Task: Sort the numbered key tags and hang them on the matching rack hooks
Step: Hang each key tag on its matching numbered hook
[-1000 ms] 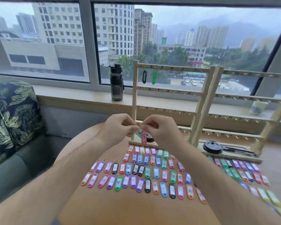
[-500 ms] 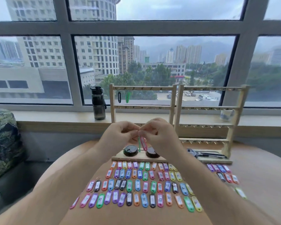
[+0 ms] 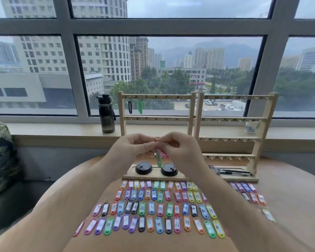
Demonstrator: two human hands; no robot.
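Pinching a small pink plastic key tag between them, the left hand and the right hand are held together above the round wooden table. The fingers of both are curled in on the tag's top end, and its ring is hidden by the fingertips. A green strip is seen at six o'clock of the pinch; whether it is held too or hangs behind cannot be told.

At twelve o'clock of the hands stands a pale wooden hook rack, with a black tag and a bright green tag already hung toward the nine o'clock end of its top rail. A second wooden rack is set at two o'clock. Rows of coloured numbered tags are laid out at six o'clock, under the forearms.

The ring is judged to be in preparation for its hook. Should it slip from so light a pinch, the tag could be dropped into the sorted rows and the order scattered; the same could be done by a forearm lowered during the reach. A wrong hook could also be chosen, the rail numbers being small and closely spaced.
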